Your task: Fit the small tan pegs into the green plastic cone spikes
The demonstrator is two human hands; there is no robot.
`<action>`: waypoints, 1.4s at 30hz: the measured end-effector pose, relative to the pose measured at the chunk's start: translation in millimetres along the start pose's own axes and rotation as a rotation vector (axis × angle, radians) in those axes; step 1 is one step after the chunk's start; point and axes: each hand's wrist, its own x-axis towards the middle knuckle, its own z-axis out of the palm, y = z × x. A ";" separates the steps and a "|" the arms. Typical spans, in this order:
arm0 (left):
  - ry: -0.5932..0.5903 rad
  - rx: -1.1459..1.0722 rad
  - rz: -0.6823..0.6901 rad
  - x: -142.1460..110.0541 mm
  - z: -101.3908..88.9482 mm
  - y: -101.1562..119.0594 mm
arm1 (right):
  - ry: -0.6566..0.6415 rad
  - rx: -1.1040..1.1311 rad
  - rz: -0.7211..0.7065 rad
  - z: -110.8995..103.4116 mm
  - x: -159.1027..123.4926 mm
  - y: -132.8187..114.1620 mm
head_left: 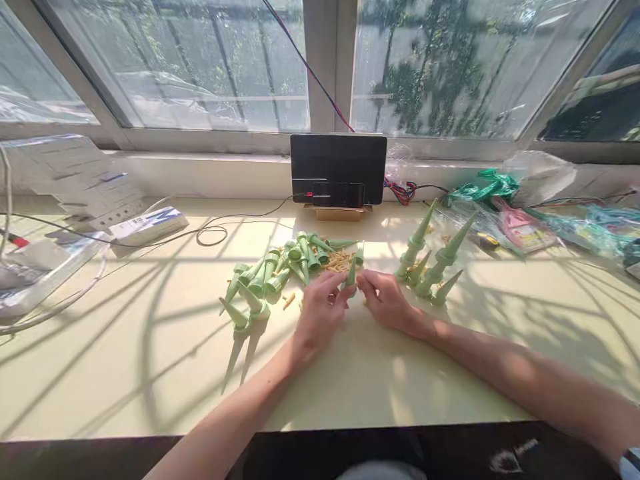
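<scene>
At the lower right corner, a band [631,463] shows at my right wrist. Both my forearms cross the pale table [200,407] from the bottom of the frame and meet at its centre. There my left hand [323,303] has a green spike [351,275] between thumb and fingers, point up. My right hand [385,300] is just beside it, fingertips drawn together; I cannot tell whether something small sits in that pinch.

Left of centre, two cones [245,310] stand side by side, throwing long shadows toward me. A few loose pegs [289,301] lie between them and my left hand. Right of centre, beyond my right wrist, stand stacked spikes [434,270], two tall and two shorter.

Just past my left hand lie a jumbled green pile [280,263] and, at its right, a heap of yellow pegs [339,260].

Farther back, a phone [339,195] leans before a dark tablet [339,160] at upper centre. A box [149,225] lies at left, plastic bags [525,223] at right. Windows [200,67] fill the top.
</scene>
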 end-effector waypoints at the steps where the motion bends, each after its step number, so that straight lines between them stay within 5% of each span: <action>1: -0.001 0.011 0.007 -0.1 0.0 -0.5 | -0.001 -0.001 0.003 0.0 -0.4 0.2; 6: -0.021 -0.040 -0.057 0.0 0.2 3.0 | -0.001 -0.016 -0.001 -0.1 -1.2 1.1; 15: -0.160 -0.328 -0.385 5.3 -6.4 14.2 | 0.005 -0.080 -0.062 -0.3 -0.5 -3.1; 27: -0.059 -0.179 -0.115 1.6 -3.5 4.7 | -0.007 -0.039 0.001 1.1 0.6 -3.9; 36: -0.216 -0.342 -0.361 5.6 -9.1 11.5 | -0.002 -0.087 -0.056 2.1 -0.8 -3.6; 42: -0.143 -0.294 -0.288 3.9 -6.1 9.2 | -0.020 -0.097 -0.069 -0.4 0.3 -3.7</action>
